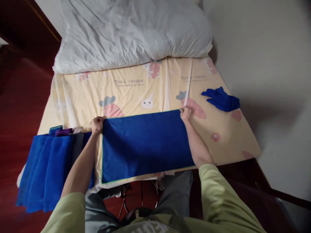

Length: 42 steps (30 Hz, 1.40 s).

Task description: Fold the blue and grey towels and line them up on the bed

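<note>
A blue cloth [145, 142] with a thin green edge lies spread flat on the bed's yellow rabbit-print sheet [131, 94]. At its far left corner, my left hand [97, 124] pinches the edge between closed fingers. My right hand [186, 114] is closed on the far right corner. Left of my left forearm, several blue cloths [53, 161] and a grey one hang over the bed's near edge, with a small purple piece [64, 132] on top. A crumpled blue cloth [221, 98] lies to the right.
A grey-white quilt [136, 32] is heaped across the far part of the bed. A pale wall [264, 64] runs along the right side. Dark red floor [21, 97] shows on the left. Below the near edge are my legs and thin metal rods [142, 194].
</note>
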{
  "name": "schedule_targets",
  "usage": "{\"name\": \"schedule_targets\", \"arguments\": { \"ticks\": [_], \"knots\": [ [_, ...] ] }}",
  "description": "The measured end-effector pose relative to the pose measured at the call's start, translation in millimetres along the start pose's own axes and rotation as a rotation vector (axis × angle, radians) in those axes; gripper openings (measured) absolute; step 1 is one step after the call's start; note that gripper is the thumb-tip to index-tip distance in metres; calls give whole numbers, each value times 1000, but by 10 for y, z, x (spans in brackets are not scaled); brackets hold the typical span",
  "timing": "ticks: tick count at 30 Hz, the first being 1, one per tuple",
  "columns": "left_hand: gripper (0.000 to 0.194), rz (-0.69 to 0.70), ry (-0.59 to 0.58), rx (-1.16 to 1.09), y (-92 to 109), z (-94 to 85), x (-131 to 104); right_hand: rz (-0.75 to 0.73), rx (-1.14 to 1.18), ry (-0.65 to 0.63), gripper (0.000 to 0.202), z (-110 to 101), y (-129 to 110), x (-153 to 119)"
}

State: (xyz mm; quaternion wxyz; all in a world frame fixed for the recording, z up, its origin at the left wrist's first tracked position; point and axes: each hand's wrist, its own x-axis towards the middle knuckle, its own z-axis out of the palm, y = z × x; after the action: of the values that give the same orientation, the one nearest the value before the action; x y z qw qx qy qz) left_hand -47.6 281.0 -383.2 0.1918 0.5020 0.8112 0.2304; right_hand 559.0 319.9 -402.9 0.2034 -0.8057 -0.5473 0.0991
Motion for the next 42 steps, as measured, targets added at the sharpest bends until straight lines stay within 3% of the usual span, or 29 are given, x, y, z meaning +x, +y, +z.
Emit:
{"name": "schedule_targets", "arguments": {
  "ticks": [3, 5, 8, 10, 12, 14, 19, 24, 27, 29, 32, 35, 38, 42],
  "knots": [
    [33, 118, 122, 37, 219, 62, -293, -36, -49, 107, 38, 2, -274, -371],
    [43, 267, 209, 71, 401, 171, -673, -208, -59, 109, 48, 21, -489, -746],
    [58, 489, 27, 123, 630, 406, -1300, -490, -81, -79, 56, 104, -748, -1328],
    [63, 529, -74, 149, 701, 540, -1562, -602, -99, -189, 59, 168, -813, -1566],
    [66, 504, -104, 182, 691, 604, -1627, -632, -121, -238, 61, 200, -762, -1600],
    [67, 468, -97, 210, 617, 586, -1538, -587, -146, -232, 63, 192, -613, -1455],
    [68, 391, -32, 220, 390, 442, -1213, -315, -206, -120, 67, 129, -169, -935],
    [69, 379, -29, 219, 409, 419, -1128, -260, -201, -131, 67, 77, -182, -804],
    [69, 398, -76, 203, 471, 283, -1264, -303, -180, -178, 68, -75, -313, -980],
    [69, 428, -87, 189, 433, 158, -1502, -360, -166, -154, 69, -193, -322, -1270],
    [70, 451, -105, 188, 216, 38, -1998, -377, -151, -136, 69, -296, -161, -1870],
    [66, 423, -134, 202, -46, 47, -2372, -323, -179, -169, 69, -295, 58, -2337],
    [64, 406, -130, 207, -161, 114, -2456, -302, -209, -166, 69, -249, 140, -2462],
    [64, 407, -135, 169, -89, 115, -2387, -307, -198, -177, 69, -255, 90, -2357]
  ]
}}
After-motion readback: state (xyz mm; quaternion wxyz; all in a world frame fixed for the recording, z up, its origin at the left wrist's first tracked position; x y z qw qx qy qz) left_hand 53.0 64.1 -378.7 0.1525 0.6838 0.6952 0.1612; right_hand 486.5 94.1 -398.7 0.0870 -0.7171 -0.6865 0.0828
